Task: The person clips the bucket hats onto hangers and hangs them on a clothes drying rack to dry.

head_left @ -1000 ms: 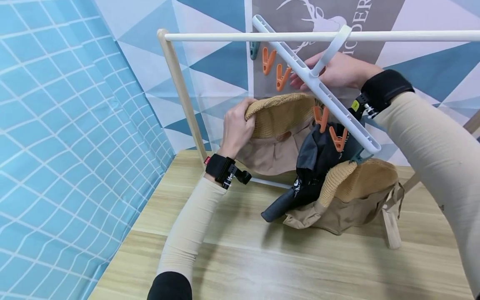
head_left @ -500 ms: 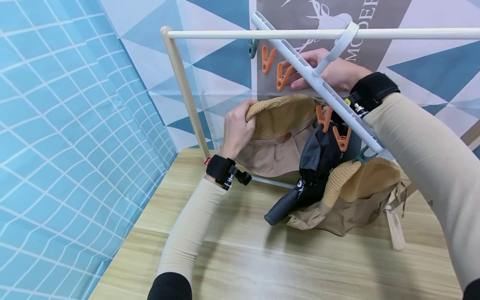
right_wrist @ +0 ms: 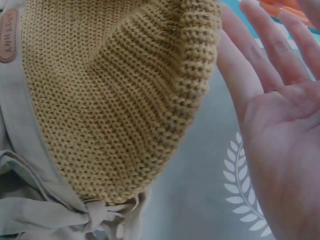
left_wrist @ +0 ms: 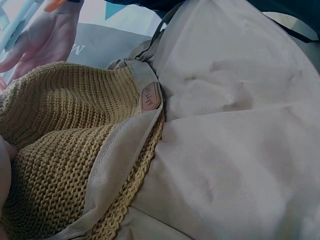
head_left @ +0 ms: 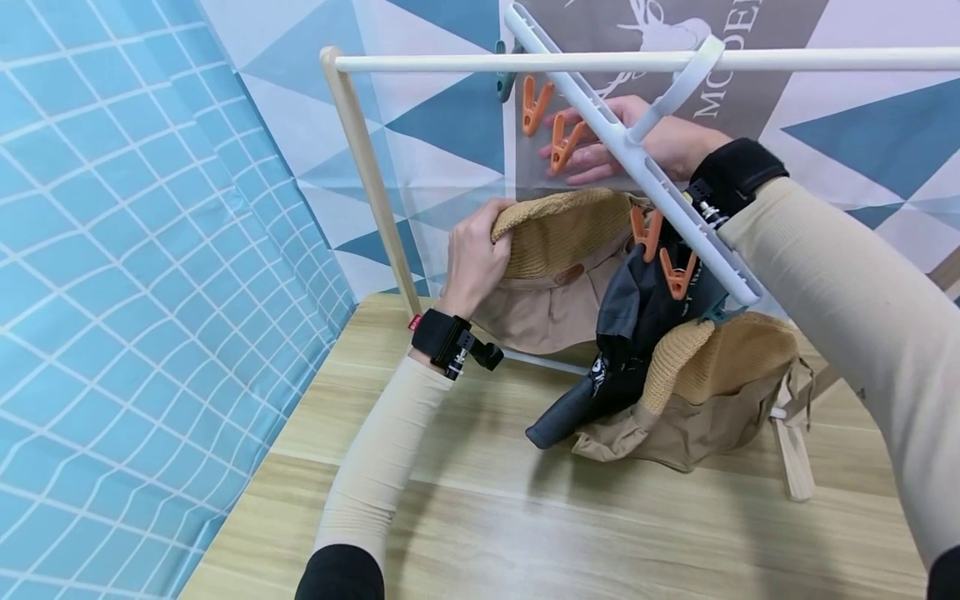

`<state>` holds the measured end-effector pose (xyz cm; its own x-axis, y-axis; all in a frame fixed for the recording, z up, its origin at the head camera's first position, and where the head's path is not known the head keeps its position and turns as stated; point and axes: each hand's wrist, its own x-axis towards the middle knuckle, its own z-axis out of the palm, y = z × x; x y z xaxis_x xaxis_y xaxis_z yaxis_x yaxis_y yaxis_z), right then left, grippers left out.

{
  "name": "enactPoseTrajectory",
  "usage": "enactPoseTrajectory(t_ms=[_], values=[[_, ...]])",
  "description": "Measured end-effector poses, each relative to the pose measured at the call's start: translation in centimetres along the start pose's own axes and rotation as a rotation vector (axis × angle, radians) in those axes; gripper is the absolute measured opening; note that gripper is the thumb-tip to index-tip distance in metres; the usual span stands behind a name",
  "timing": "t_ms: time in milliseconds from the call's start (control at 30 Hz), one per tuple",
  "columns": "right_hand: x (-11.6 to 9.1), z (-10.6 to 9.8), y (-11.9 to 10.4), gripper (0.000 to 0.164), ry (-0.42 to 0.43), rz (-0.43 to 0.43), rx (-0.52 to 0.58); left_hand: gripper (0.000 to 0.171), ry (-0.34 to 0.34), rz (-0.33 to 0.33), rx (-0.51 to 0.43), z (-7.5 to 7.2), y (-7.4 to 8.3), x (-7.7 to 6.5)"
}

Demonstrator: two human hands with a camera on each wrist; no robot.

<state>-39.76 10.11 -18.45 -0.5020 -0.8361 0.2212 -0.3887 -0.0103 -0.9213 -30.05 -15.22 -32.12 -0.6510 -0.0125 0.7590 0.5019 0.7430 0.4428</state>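
Note:
In the head view my left hand (head_left: 474, 258) grips the edge of a tan knitted sun hat (head_left: 555, 304) with a beige cloth part. The hat's small leather tag (left_wrist: 150, 96) shows in the left wrist view. Behind the pale blue clip hanger (head_left: 607, 125) is my right hand (head_left: 675, 148), fingers loosely extended, beside an orange clip (head_left: 564, 146). Its palm faces the knitted part in the right wrist view, holding nothing. A black cap (head_left: 630, 333) hangs below two other orange clips, and a second tan hat (head_left: 705, 425) hangs from a green clip (head_left: 723, 312).
The hanger hooks over the white rail (head_left: 450, 63) of a rack with wooden legs (head_left: 375, 183). A wood-grain table (head_left: 480, 500) lies underneath. Blue checked cloth (head_left: 135, 250) covers the left side, and a patterned sheet (head_left: 450, 125) stands behind.
My right hand has moved a little left behind the hanger, its fingers now spread past the orange clip. My left hand keeps its hold on the hat. The hanger has swayed slightly.

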Motion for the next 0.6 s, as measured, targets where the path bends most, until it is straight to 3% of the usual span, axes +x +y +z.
enactPoseTrajectory(t_ms=[133,600], values=[[0.20,0.17,-0.35,0.057,-0.004,-0.040,0.014,0.035,-0.003,0.004,0.004,-0.15,0.12,-0.02],[0.34,0.57,-0.13,0.038,-0.006,-0.114,0.197,0.033,-0.007,-0.002,0.007,-0.36,0.21,-0.25]])
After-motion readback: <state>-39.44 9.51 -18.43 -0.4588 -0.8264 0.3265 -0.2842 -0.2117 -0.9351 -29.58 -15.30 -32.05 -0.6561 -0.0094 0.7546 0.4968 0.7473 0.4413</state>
